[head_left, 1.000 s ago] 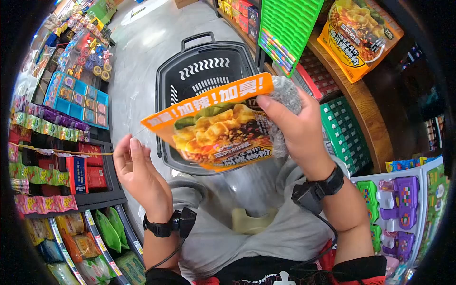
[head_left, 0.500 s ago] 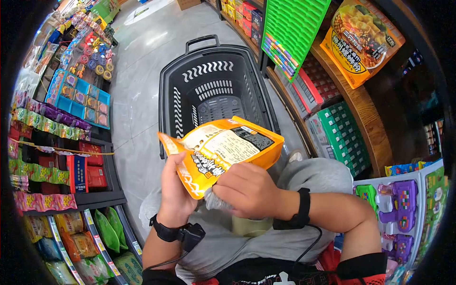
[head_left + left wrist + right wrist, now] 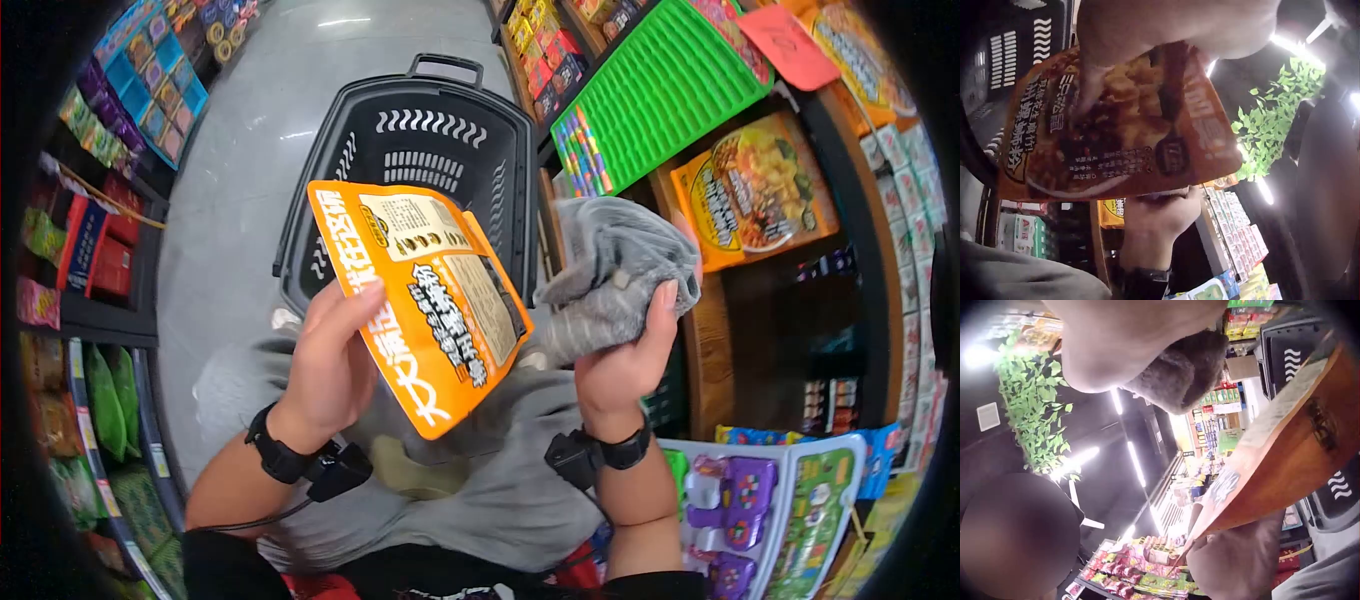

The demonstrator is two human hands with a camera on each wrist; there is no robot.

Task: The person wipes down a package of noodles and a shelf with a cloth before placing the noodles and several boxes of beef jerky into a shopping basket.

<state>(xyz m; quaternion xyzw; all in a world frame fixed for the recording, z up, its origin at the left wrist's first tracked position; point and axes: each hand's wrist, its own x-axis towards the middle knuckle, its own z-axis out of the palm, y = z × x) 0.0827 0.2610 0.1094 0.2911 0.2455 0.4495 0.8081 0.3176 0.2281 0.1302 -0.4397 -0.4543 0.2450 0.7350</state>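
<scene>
My left hand (image 3: 328, 362) pinches an orange food packet (image 3: 425, 315) by its left edge, thumb over the printed back. In the left wrist view the packet's front (image 3: 1116, 137) shows pictured noodles with toppings. A bunched grey cloth (image 3: 618, 285) is held in my right hand (image 3: 628, 372), to the right of the packet, with the thumb up along the cloth's side. The right wrist view also shows the cloth (image 3: 1179, 372), apart from the packet (image 3: 1285, 450). Behind the packet stands a black shopping basket (image 3: 440, 92), its near part hidden.
To the right, a wooden shelf (image 3: 715, 350) bears another orange packet (image 3: 755, 190) beside a green ridged rack (image 3: 660, 100). Purple toys (image 3: 750, 500) sit on a display at the lower right. Snack shelves line the left, next to the grey floor (image 3: 240, 200).
The packet, first in my right hand with the cloth, is now in my left hand and stands more upright. My right hand has drawn the cloth away rightward. The head view has turned right.
</scene>
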